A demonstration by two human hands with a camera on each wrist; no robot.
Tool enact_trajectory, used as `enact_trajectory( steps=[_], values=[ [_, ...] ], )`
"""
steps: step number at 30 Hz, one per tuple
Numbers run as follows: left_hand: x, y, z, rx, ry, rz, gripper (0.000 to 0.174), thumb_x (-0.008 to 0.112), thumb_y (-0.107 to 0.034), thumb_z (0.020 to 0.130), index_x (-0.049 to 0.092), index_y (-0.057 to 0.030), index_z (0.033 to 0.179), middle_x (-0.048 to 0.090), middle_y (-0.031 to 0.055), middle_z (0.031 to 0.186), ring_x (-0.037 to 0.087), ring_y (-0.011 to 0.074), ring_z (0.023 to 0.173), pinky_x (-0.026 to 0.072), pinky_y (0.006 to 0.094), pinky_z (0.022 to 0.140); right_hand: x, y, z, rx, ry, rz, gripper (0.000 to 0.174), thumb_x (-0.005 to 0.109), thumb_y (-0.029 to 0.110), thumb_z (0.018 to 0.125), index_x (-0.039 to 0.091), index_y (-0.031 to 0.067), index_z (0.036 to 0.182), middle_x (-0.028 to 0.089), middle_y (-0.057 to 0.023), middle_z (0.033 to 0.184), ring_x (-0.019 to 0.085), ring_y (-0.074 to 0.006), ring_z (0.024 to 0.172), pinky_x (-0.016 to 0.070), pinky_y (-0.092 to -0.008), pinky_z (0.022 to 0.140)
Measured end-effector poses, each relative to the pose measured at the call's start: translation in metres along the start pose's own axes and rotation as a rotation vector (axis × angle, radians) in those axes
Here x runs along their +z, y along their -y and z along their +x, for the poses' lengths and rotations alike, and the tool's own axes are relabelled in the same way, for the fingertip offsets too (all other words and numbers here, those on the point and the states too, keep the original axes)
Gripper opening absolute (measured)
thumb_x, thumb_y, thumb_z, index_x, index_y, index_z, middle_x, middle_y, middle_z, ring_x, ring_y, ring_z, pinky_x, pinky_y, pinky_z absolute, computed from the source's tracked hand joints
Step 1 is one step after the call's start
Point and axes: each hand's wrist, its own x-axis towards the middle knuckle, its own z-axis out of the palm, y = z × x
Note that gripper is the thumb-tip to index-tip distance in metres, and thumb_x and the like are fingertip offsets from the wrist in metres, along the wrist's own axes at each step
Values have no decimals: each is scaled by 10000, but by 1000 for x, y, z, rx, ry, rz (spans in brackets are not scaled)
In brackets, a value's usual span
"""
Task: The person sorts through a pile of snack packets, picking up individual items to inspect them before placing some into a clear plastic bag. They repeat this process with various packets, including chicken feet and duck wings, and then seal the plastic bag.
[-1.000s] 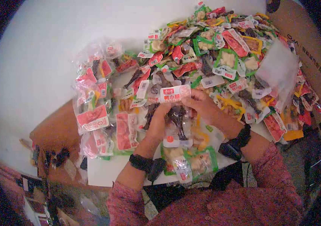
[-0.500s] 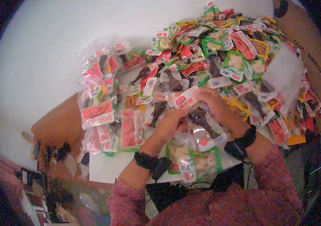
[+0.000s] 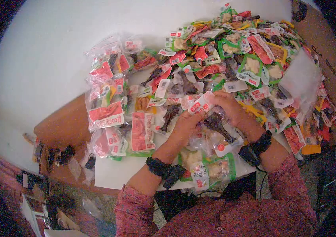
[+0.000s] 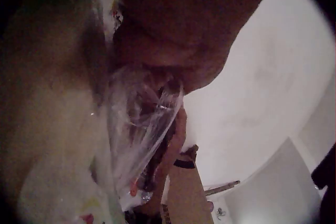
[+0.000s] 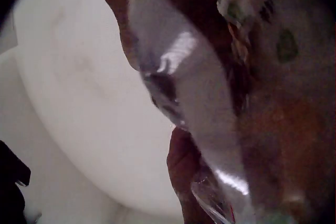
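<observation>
Between my two hands is a clear plastic food packet (image 3: 231, 147) with a dark drumstick inside and a white-and-red label across its top. My left hand (image 3: 189, 123) pinches the lower left end of that label. At the label's upper right, my right hand (image 3: 231, 108) grips the same packet, which hangs tilted with its foot to the lower right. Shiny film of the packet (image 4: 144, 124) shows beyond the dark left hand in the left wrist view. In the right wrist view its pale, glossy sheet (image 5: 205, 98) runs past my right hand.
A large heap of mixed food packets (image 3: 251, 63) covers the table's right and back. On the left stand filled clear bags (image 3: 106, 110). Near the white table's (image 3: 116, 173) front edge lies a bag with green-edged packets (image 3: 215, 170). A cardboard box (image 3: 330, 51) is at the right.
The drumstick packet has turned from upright to slanted, its bottom end swinging right. Both hands have shifted slightly right with it and keep hold of its label.
</observation>
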Motion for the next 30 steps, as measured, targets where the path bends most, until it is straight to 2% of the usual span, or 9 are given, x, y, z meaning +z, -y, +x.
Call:
enact_trajectory(
  steps=[2, 5, 7, 11, 17, 19, 20, 22, 30],
  values=[
    [-4, 6, 3, 7, -1, -103, 282, 451, -315, 836, 582, -67, 869, 531, -13, 625, 453, 71, 479, 377, 209, 441, -2, -10, 4, 2, 2, 7, 212, 532, 207, 776, 573, 25, 875, 577, -17, 806, 531, -84, 731, 425, -223, 656],
    [-10, 0, 0, 94, 26, 146, 333, 430, -362, 839, 573, -66, 891, 550, 0, 676, 469, 84, 488, 382, 216, 431, -3, -21, 5, -8, -100, -22, 225, 536, 212, 775, 567, 23, 893, 572, -26, 818, 543, -95, 749, 437, -227, 663],
    [-9, -2, -1, -30, 52, -50, 373, 392, -391, 849, 562, -67, 916, 567, 15, 725, 477, 97, 492, 368, 219, 419, 4, -10, -1, 39, -7, 161, 237, 538, 201, 773, 556, 13, 917, 567, -36, 835, 551, -107, 757, 445, -236, 680],
    [-8, 4, 6, -40, -73, -62, 397, 411, -439, 830, 549, -69, 879, 552, 0, 739, 412, 69, 525, 314, 197, 437, 8, -5, -3, -4, -57, 125, 246, 540, 185, 773, 546, 2, 937, 566, -47, 847, 553, -113, 760, 450, -249, 692],
    [-7, 4, 7, -62, -65, -266, 355, 379, -406, 855, 531, -88, 906, 538, 3, 723, 362, 70, 471, 288, 205, 414, 14, 3, -6, 63, -12, 241, 216, 545, 187, 773, 547, 10, 895, 562, -39, 811, 550, -112, 743, 452, -247, 672],
    [-11, 5, 9, -54, -1, -283, 341, 402, -385, 847, 514, -72, 923, 480, 1, 620, 374, 82, 407, 350, 250, 315, 11, -3, -4, -7, -115, 159, 204, 544, 205, 778, 549, 24, 873, 561, -30, 793, 543, -103, 716, 445, -239, 649],
    [-11, 7, 9, -54, -2, -283, 341, 402, -385, 847, 514, -72, 923, 480, 1, 620, 374, 82, 407, 350, 250, 315, 9, -3, -4, -6, -115, 159, 204, 544, 205, 778, 549, 24, 873, 561, -30, 793, 543, -103, 716, 445, -239, 649],
    [-12, 8, 7, 94, 82, -222, 248, 452, -311, 843, 526, -76, 872, 453, -20, 559, 310, 58, 388, 235, 202, 362, 9, 0, -5, -39, -161, 148, 207, 541, 222, 784, 548, 34, 871, 562, -22, 786, 537, -92, 696, 439, -236, 630],
    [-8, 3, 6, 102, 39, -198, 194, 484, -261, 830, 516, -74, 796, 413, -32, 517, 327, 53, 390, 240, 191, 359, 12, 7, -5, -14, -96, 202, 202, 530, 218, 792, 541, 34, 875, 565, -22, 776, 545, -91, 693, 444, -225, 625]
  ],
)
